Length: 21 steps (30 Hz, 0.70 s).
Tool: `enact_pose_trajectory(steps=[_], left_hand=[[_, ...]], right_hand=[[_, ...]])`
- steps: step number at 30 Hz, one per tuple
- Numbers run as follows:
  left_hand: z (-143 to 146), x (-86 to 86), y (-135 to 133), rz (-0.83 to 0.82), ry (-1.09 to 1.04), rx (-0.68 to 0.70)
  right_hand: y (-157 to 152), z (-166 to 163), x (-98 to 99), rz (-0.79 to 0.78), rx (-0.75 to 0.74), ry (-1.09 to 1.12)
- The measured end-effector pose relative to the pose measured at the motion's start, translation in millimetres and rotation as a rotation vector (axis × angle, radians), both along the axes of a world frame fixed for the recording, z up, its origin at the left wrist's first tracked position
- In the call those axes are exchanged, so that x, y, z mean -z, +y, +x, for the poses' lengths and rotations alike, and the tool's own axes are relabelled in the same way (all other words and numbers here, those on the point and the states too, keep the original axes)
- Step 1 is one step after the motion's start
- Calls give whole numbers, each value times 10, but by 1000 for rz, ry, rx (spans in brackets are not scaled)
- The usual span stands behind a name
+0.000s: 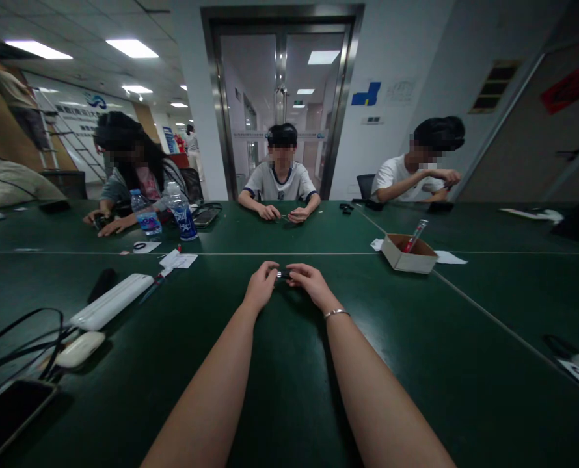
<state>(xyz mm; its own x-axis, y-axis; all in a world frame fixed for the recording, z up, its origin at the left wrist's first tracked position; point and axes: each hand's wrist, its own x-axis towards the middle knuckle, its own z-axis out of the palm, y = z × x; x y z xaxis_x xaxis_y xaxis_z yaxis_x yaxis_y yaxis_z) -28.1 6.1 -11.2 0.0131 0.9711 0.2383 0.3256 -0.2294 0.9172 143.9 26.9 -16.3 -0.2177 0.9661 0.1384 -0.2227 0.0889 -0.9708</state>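
Observation:
A small black object with a shiny silver end [282,275] is held level between my two hands, just above the green table [289,377]. My left hand [261,286] pinches the silver end between thumb and fingers. From the other side, the fingers of my right hand [313,283] close around the black part, hiding much of it. It is too small to tell its exact kind. A silver bracelet [337,313] circles my right wrist.
To the left lie a white power strip [114,302], a white case [80,350], cables and a phone [13,416]. Two bottles [183,214] stand beyond. A small open box [409,260] holding a red-and-clear tool is at the right. Several people sit across the table.

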Motion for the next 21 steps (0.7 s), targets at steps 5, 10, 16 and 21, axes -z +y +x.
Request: enact_pose_trajectory(steps=[5, 10, 16, 21], left_hand=[[-8, -6, -8, 6, 37, 6], [5, -40, -30, -1, 21, 8], [10, -83, -61, -22, 13, 6], [14, -99, -70, -25, 7, 4]], right_hand=[[7, 0, 10, 6, -4, -3], [0, 0, 0, -3, 3, -1], [-27, 1, -24, 6, -1, -14], [-35, -2, -41, -9, 8, -25]])
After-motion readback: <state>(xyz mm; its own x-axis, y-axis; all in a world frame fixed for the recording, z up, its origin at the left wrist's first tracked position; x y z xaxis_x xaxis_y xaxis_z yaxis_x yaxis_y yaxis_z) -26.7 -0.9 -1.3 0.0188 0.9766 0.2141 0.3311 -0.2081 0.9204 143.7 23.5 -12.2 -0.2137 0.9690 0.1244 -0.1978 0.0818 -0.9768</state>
